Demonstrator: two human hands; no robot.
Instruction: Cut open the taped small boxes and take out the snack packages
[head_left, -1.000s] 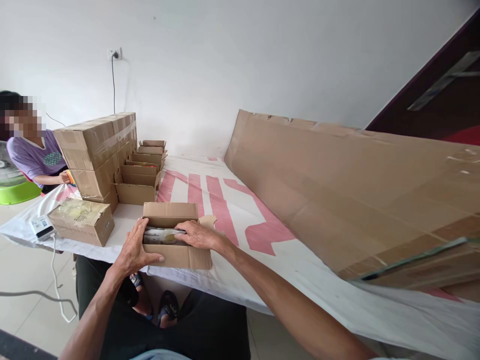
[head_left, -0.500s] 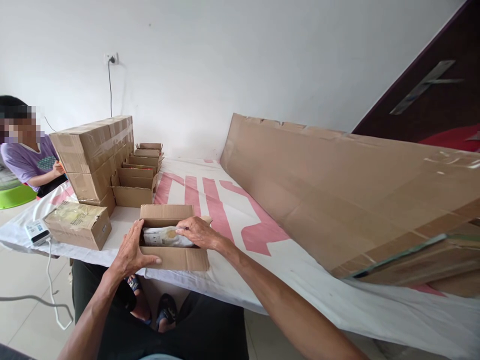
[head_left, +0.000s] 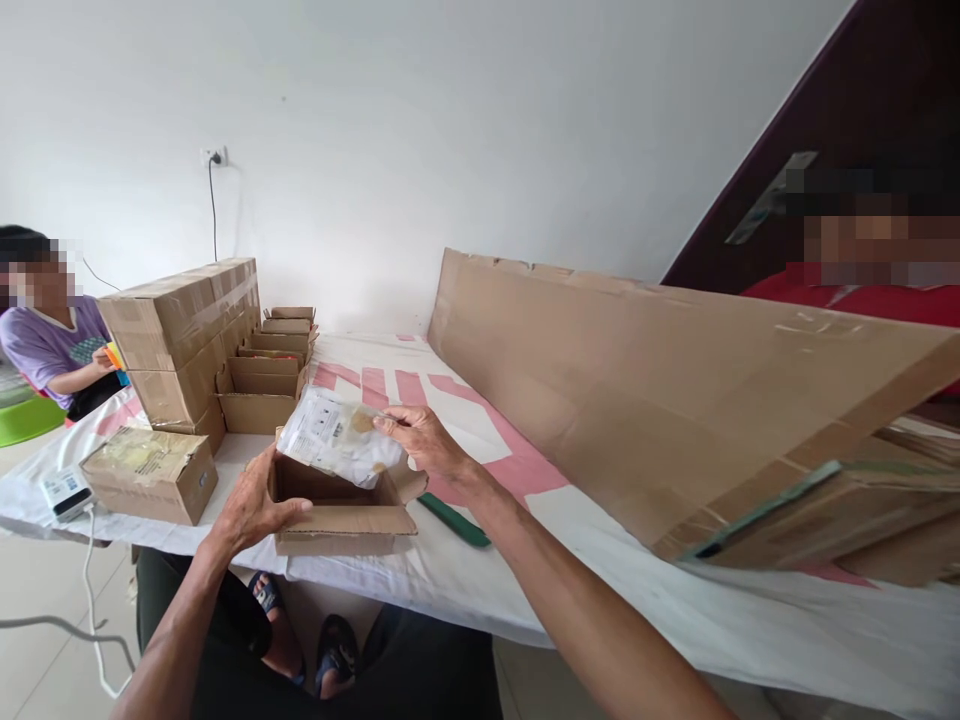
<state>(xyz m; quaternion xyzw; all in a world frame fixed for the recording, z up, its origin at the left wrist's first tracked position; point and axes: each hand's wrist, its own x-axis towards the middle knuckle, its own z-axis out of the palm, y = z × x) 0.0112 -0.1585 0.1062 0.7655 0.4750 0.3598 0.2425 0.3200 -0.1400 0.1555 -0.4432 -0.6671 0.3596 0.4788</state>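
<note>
A white printed plastic packet (head_left: 330,435) with yellowish round spots is held tilted just above a small open cardboard box (head_left: 337,525). My right hand (head_left: 424,440) is closed, pinching the packet's right upper edge between thumb and fingers. At the box's left end, my left hand (head_left: 259,500) grips the wall, its thumb lying along the front flap. The inside of the box shows dark below the packet; its floor is partly hidden. A dark green, long flat object (head_left: 456,522) lies on the cloth to the right of the box.
Taped boxes (head_left: 176,325) are stacked at the left, beside a row of open boxes (head_left: 262,380). A closed box (head_left: 154,475) and a white device with a cable (head_left: 66,495) lie nearby. A large cardboard panel (head_left: 637,400) stands right. Two other people are at the sides.
My right hand has lifted the packet up out of the box. The green object now shows beside the box. My left hand stays on the box. Another person has appeared at the right.
</note>
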